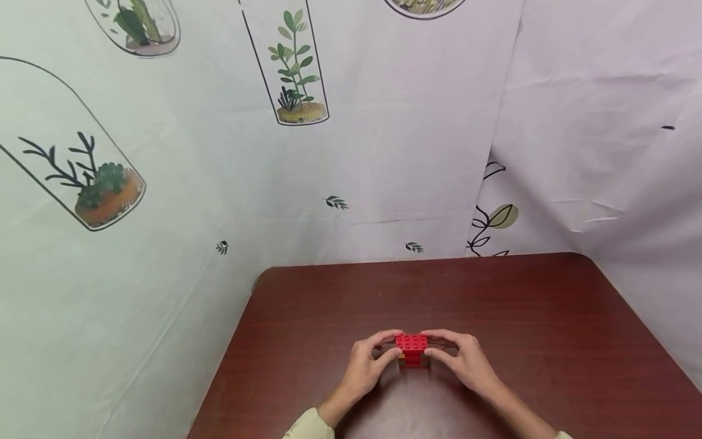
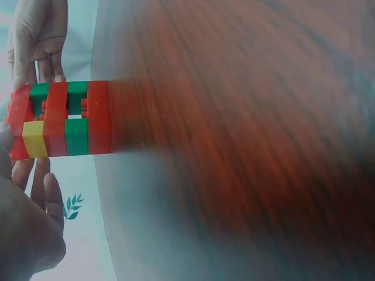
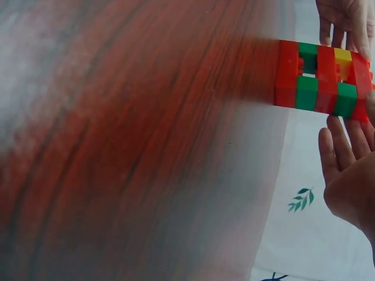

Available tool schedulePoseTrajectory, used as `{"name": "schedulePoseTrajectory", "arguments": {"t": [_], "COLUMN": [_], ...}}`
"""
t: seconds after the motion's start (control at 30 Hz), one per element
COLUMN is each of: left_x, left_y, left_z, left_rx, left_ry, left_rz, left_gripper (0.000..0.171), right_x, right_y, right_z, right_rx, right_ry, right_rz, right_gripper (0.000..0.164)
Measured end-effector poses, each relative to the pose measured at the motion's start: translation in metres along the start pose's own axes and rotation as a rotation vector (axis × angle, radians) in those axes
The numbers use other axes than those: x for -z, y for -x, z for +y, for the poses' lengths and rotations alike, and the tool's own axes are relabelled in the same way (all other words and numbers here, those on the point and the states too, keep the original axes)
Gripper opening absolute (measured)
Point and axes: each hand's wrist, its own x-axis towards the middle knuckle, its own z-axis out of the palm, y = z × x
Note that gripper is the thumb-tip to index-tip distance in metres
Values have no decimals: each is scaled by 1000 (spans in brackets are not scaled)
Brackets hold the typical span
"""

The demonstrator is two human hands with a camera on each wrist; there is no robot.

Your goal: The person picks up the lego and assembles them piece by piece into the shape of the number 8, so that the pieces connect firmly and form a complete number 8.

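A stack of toy building bricks (image 1: 412,358) stands on the table, its top a red studded brick (image 1: 411,342). Long red bricks alternate with small green bricks (image 2: 77,137) and a yellow brick (image 2: 34,139), with gaps between the small ones. My left hand (image 1: 364,363) pinches the top red brick at its left end, thumb on the near side and fingers on the far side. At the right end, my right hand (image 1: 465,362) grips the same brick the same way. In the right wrist view, the right hand (image 3: 354,181) is cut off by the frame's edge.
The dark red-brown wooden table (image 1: 307,317) has rounded far corners. White cloth (image 1: 373,171) with printed plants hangs behind it and along the left side. More pale, creased cloth (image 1: 620,158) hangs at the right.
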Motion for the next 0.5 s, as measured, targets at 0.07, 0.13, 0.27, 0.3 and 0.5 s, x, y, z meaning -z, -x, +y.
{"name": "schedulePoseTrajectory", "arguments": {"t": [0.07, 0.13, 0.27, 0.3, 0.5], "left_x": [0, 0, 2, 3, 7], "left_y": [-1, -1, 2, 2, 4], "left_z": [1, 1, 0, 0, -2], "left_rx": [-3, -13, -68, -87, -131], "left_ry": [-15, -43, -127, -141, -210], "left_rz": [-4, -8, -1, 1, 15], "left_gripper": [33, 34, 35, 36, 50], "right_x": [1, 3, 4, 5, 6], "right_y": [0, 0, 1, 2, 6], "right_z": [1, 2, 3, 3, 1], "right_rx": [-15, -41, -88, -87, -43], "right_ry": [2, 0, -20, -25, -27], "right_rz": [-6, -18, -46, -48, -39], "right_gripper": [34, 35, 40, 42, 49]}}
